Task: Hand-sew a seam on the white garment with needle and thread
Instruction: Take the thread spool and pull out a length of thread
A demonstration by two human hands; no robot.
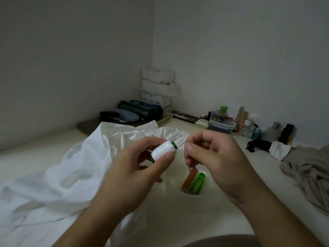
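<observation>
Both forearms enter from the bottom edge, nearest the lens, over a dark rounded shape at the lower margin that is cut off and not identifiable. Left hand [140, 163]: fingers curled around a white thread spool [162, 151] with green rims, thumb pressed on its near side, spool tilted with its far end up and to the right. Three thin metal needles [178, 141] stand out of that far end, roughly parallel. Right hand [213, 157]: thumb and forefinger closed together at the tip of the lowest needle; actual contact is too small to confirm, and the remaining fingers are curled in toward the palm. No loose thread can be made out in this dim light. White garment [58, 177]: thin, creased cloth with a ruffled edge at its far end, lying crumpled on the pale surface [26, 157] to the left and running beneath the left forearm. Below the hands, a shallow round dish [210, 191] holds an orange stick-like object [189, 179] and a green plastic tool [197, 183], both partly hidden by the right hand. Beige cloth [308, 175] lies at right, cut by the frame edge. Containers and bottles along the back wall are dark and indistinct.
</observation>
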